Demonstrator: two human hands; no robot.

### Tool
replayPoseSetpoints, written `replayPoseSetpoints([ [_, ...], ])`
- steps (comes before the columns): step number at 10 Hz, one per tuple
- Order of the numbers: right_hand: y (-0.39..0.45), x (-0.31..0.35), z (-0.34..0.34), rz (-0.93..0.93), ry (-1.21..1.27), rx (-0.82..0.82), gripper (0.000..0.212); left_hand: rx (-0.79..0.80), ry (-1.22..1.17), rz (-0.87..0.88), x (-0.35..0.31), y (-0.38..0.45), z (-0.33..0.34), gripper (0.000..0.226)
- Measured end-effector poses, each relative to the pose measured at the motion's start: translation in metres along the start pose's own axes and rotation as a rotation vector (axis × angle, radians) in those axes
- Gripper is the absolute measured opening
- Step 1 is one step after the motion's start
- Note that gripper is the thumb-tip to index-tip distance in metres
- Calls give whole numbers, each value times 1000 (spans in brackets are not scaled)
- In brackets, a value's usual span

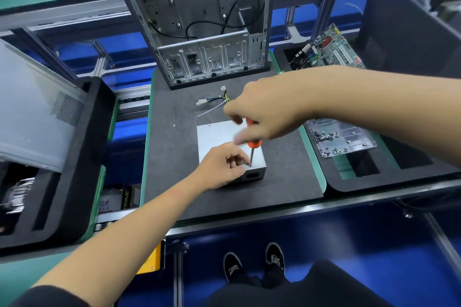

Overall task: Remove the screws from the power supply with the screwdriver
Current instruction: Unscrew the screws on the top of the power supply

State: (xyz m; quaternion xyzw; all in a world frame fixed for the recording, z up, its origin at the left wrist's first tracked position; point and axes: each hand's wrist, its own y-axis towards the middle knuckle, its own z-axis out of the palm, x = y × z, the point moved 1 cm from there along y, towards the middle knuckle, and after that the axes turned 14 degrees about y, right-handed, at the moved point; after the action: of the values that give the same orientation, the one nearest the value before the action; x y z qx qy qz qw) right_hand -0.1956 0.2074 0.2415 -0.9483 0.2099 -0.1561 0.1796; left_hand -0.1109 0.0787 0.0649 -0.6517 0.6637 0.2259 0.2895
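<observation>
Power supply [217,137], plain grey box, under orange-handled screwdriver [252,151].

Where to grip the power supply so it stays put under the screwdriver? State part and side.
Grip the power supply at its near-left corner, from the left, as the left hand does. The screwdriver stands upright near the front edge under the right hand, so that side keeps clear.
</observation>
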Motion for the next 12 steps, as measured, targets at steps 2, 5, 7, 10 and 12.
replayPoseSetpoints([
  [2,2,11,-2,-52,-67,-89,25,-4,-19,3,2,2,-1,20],
  [5,-5,15,-8,-153,144,5,20,-3,-34,-38,2,8,0,32],
  [7,1,19,0,-113,67,-3,21,24,7,-42,4,9,2,23],
  [10,3,10,0,-175,25,-58,18,15,31,-36,2,9,3,11],
  [12,-3,6,3,-182,128,-84,19,3,82,-23,0,9,3,11],
])
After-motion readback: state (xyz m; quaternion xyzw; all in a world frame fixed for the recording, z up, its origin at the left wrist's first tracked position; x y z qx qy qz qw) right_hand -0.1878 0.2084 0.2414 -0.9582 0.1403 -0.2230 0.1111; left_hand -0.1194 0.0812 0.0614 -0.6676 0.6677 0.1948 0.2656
